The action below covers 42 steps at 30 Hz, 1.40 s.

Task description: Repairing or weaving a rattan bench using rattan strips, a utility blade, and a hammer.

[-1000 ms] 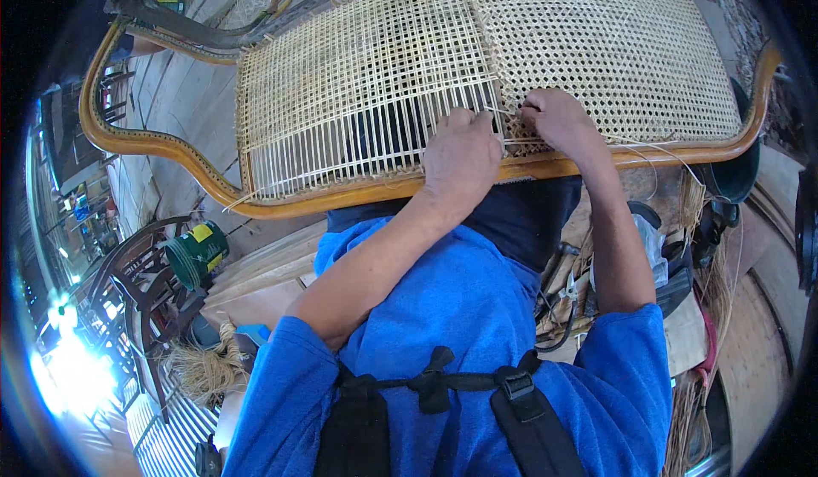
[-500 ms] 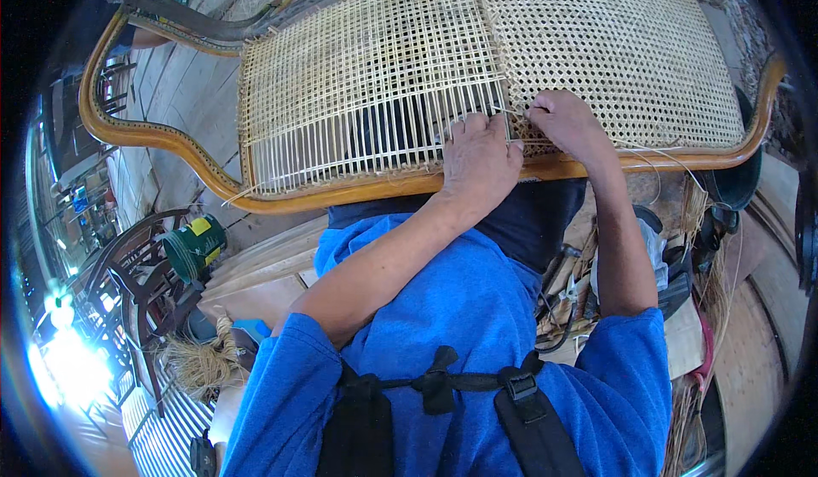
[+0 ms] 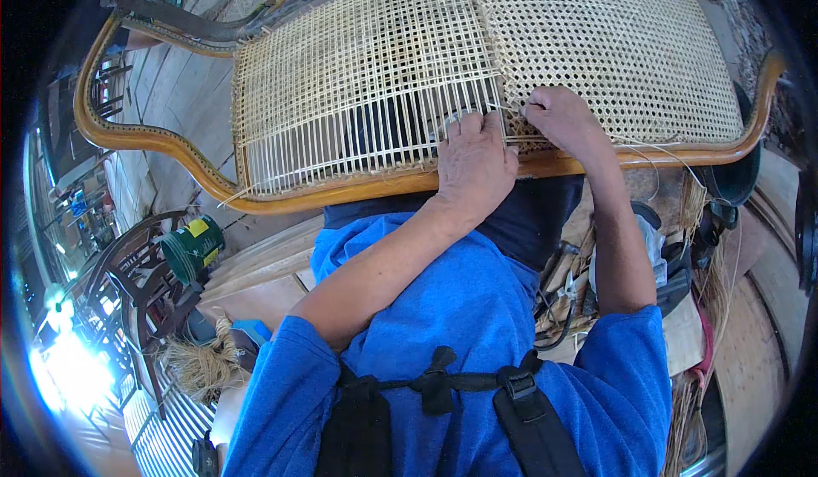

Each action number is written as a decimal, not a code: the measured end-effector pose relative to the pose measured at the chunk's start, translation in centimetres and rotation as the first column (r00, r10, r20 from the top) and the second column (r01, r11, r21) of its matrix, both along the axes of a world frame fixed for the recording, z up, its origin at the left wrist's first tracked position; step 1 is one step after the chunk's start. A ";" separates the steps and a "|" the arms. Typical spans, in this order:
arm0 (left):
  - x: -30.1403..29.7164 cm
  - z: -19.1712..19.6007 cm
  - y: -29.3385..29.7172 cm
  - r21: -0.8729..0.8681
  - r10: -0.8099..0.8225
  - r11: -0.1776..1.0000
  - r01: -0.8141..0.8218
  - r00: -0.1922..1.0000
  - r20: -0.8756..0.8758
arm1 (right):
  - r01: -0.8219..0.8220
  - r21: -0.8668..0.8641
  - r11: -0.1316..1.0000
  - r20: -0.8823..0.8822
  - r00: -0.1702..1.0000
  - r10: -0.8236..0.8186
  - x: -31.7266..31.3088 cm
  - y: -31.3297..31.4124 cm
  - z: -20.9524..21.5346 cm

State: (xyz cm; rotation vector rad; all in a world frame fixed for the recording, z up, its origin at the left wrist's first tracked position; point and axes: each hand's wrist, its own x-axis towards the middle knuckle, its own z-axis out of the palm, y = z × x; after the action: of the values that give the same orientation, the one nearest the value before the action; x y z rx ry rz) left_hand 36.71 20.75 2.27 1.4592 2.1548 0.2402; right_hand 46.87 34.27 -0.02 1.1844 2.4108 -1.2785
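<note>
- Left: the curved wooden frame (image 3: pixel 341 193) is lying crosswise in front of the person, its near rail passing over the lap; only small drift is showing since a second ago, possibly from the camera.
- Within it, the left cane panel (image 3: pixel 341 77) is showing a square weave, with the near strip of strands (image 3: pixel 298 149) still standing mostly uncrossed. No added row is showing since then.
- Centre: the left hand (image 3: pixel 479 158) is resting at the right end of that strip, beside the seam (image 3: pixel 492 43). It is sitting slightly further right than a second ago; its fingers are bending over the strands, thumb standing apart. Cannot tell whether it is gripping one.
- Just right of the seam: the right hand (image 3: pixel 567 123) is touching the tighter right panel (image 3: pixel 596 43). Its fingers are curling in, narrow, a little further right than before; any pinched strand is staying hidden.
- Judgement: work is staying at the seam's near end, the change amounting to a small repositioning.
- Far right: loose strands (image 3: pixel 652 155) are trailing over the rail.
</note>
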 end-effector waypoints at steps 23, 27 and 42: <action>-3.1 -1.2 1.9 0.009 0.056 0.998 -0.056 0.998 0.035 | 0.001 -0.015 1.000 0.037 0.999 0.000 -0.3 0.2 -0.6; -2.8 -2.0 2.1 -0.038 0.032 0.999 -0.036 0.996 -0.085 | -0.033 -0.045 0.998 0.078 0.996 0.036 -0.4 0.7 -0.8; -2.6 -2.7 1.8 -0.016 0.324 0.946 -0.325 0.934 0.149 | -0.046 0.092 0.995 0.031 0.999 0.043 -0.8 -0.3 -1.7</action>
State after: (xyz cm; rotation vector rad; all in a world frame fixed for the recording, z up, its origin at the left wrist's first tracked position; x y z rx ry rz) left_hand 34.07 22.55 -0.44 1.0445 2.2614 0.4620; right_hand 46.11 33.95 -1.75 1.1566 2.4855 -1.1411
